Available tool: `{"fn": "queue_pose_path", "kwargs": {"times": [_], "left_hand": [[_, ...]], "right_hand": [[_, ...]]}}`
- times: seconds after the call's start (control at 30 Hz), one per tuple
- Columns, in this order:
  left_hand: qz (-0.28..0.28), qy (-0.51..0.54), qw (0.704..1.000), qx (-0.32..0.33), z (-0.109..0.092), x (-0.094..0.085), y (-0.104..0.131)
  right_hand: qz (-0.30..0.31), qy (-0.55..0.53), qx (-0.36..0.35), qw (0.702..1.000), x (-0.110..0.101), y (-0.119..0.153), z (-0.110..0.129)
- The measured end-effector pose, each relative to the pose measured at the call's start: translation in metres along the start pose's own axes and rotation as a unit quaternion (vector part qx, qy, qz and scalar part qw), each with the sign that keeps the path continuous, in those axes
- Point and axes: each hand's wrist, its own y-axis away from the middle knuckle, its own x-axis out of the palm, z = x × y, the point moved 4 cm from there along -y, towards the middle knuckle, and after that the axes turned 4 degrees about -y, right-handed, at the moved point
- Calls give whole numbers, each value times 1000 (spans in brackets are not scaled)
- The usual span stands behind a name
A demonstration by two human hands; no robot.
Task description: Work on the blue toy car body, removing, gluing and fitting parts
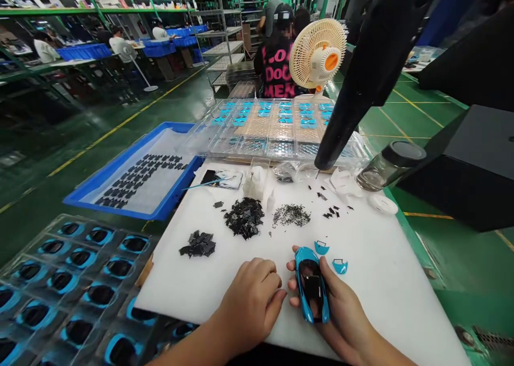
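Note:
My right hand is wrapped round a blue toy car body with a dark opening in its top, held over the white work surface. Just left of it rests my left hand, fingers curled in; whatever they may hold is hidden. Beyond the car lie two small blue parts with thin dark frames. A heap of black plastic pieces, a smaller black pile and a scatter of tiny screws are spread farther back on the surface.
A black electric screwdriver hangs above the right back. Behind the surface stand clear trays with blue parts and a fan. To the left are a blue tray of black pieces and a tray of car bodies. A glass jar leans at right.

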Motion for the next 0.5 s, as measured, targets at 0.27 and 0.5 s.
{"fn": "queue_pose_path", "kwargs": {"times": [0.27,0.5], "left_hand": [[7,-32,999,26,-6,-3,-1],[-20,-77,996,34,-5,-2,1]], "right_hand": [[-2,-18,14,1000,-4,-2,0],[-11,-20,17,1000,-11,-3,-2]]}}
